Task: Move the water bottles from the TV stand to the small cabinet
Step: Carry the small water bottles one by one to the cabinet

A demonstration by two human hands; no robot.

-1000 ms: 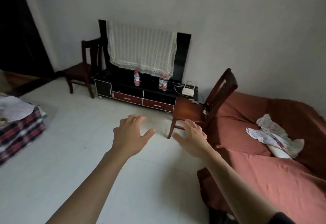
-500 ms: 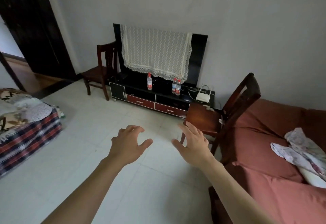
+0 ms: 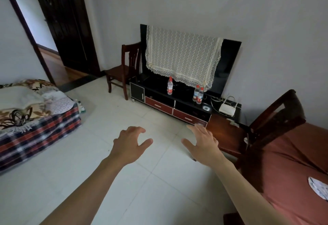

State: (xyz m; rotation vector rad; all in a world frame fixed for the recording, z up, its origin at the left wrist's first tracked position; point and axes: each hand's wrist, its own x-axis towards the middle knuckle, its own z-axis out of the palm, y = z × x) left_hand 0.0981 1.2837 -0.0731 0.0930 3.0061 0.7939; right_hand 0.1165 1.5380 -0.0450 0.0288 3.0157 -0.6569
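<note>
Both hands (image 3: 128, 145) (image 3: 204, 145) empty, bottles (image 3: 169, 88) capped.

Bottle labels (image 3: 199, 97) — too small, unreadable

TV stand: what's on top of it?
On the TV stand: three water bottles, a white router with cables, a lace-draped TV. Behind the TV: hidden.

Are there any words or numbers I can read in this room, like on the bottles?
None can be read.
Single water bottle: red label, print too small and blurred.
Pair of water bottles: red labels, also too blurred.
White router: no legible marking.
Drawers of the TV stand: no text visible.
</note>
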